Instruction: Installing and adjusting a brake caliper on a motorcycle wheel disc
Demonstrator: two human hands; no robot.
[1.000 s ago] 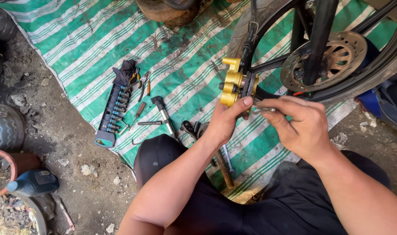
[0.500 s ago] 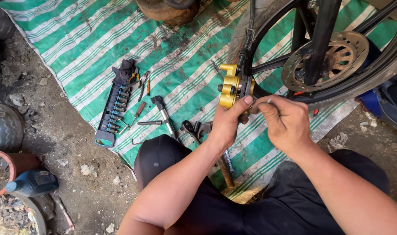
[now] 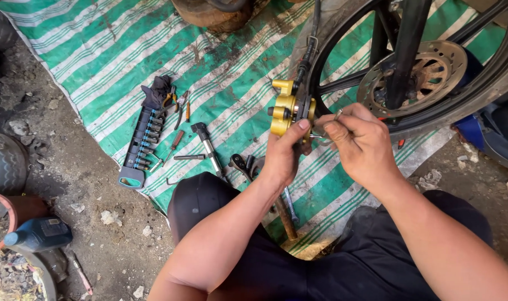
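My left hand [image 3: 283,155] grips a gold brake caliper [image 3: 286,109] from below, thumb pressed on its side. A black hose [image 3: 307,56] runs up from the caliper. My right hand [image 3: 358,142] is closed beside the caliper, pinching a small metal part [image 3: 336,115] between finger and thumb. Both hands hover in front of a motorcycle wheel [image 3: 488,83] with a rusty brake disc [image 3: 432,72] and a black fork leg [image 3: 404,50].
A green and white striped tarp [image 3: 126,50] covers the ground. On it lie a socket rail [image 3: 141,142], screwdrivers [image 3: 175,144], pliers [image 3: 181,106], a ratchet [image 3: 208,149] and wrenches [image 3: 243,165]. A blue oil bottle [image 3: 39,234] and a clay pot [image 3: 9,212] sit at left on dirt.
Both hands and the caliper have shifted slightly up and toward the wheel. My right hand has closed in tighter against the caliper.
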